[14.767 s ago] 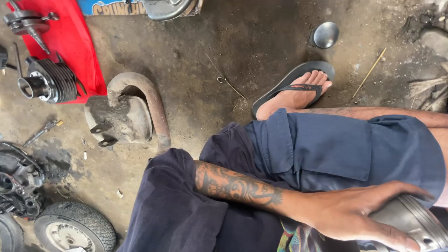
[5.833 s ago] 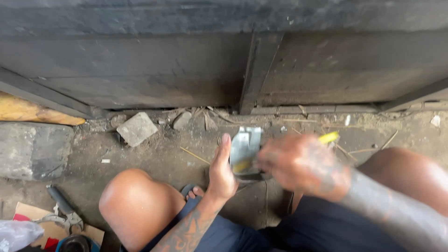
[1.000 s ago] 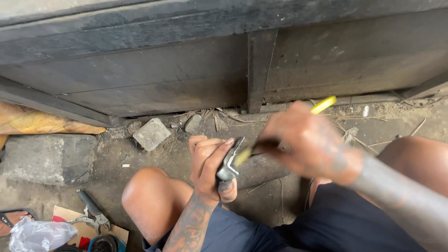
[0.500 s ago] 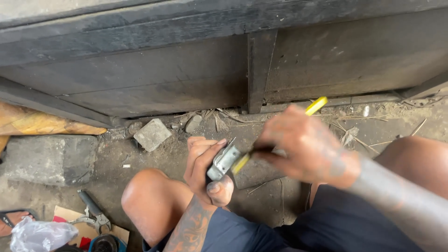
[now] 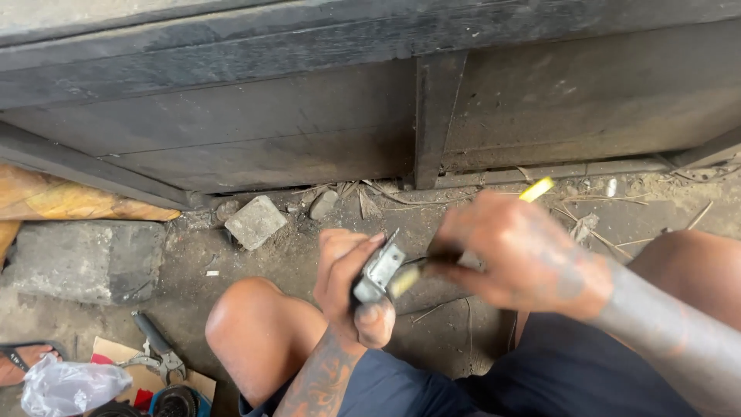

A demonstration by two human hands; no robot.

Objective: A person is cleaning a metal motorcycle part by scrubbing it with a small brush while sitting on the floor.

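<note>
Gripping a small grey metal part point(image 5: 380, 272) above the bare knees, left hand point(image 5: 351, 286) with fingers clenched around it, over dirty concrete ground point(image 5: 293, 255). Working against that part, a yellow-handled thin tool point(image 5: 463, 232), pinched tight in right hand point(image 5: 517, 259). Lying farther off: a grey stone chunk point(image 5: 255, 222), pliers point(image 5: 154, 347) on cardboard, a clear plastic bag point(image 5: 73, 386).

The person wears dark navy-blue cloth shorts point(image 5: 494, 386) that leave both knees bare, both arms are bare of sleeves, dark tattoo patterns run along the left forearm point(image 5: 320, 382) up to the left hand point(image 5: 351, 289), and more tattoo marks cover the right hand point(image 5: 525, 255).
</note>
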